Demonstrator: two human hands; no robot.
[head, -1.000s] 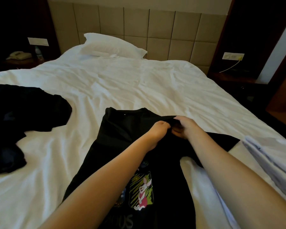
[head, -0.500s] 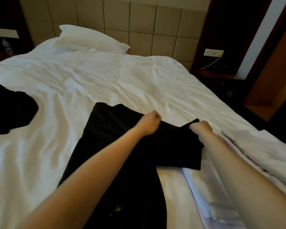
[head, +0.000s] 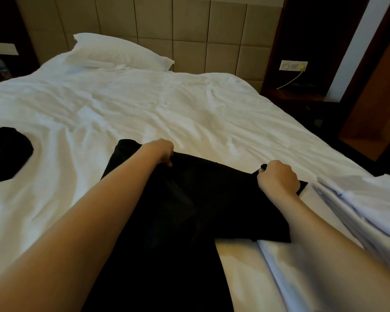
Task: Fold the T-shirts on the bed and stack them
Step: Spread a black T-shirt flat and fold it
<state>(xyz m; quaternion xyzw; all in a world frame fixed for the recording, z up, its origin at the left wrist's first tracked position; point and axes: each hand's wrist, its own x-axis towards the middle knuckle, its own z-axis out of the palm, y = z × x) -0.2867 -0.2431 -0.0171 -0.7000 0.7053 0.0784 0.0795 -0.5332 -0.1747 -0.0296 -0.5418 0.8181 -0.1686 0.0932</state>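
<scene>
The black matt cloth T-shirt [head: 189, 199] looks soft, zero shine. The white cloth bed sheet [head: 144, 113] is matt and full of creases, same for the plump white cloth pillow [head: 119, 52]. The beige padded square-panel headboard [head: 189, 25] looks smooth; fabric or leatherette, can't tell. The brown wood side panel [head: 374, 104] looks smooth.

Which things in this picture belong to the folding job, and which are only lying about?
Job: black T-shirt, gripped by the left hand and the right hand; dark clothes pile at the left edge; white folded pile at the right; bed.

Lying about: pillow; wall socket with its cable; padded headboard.
</scene>
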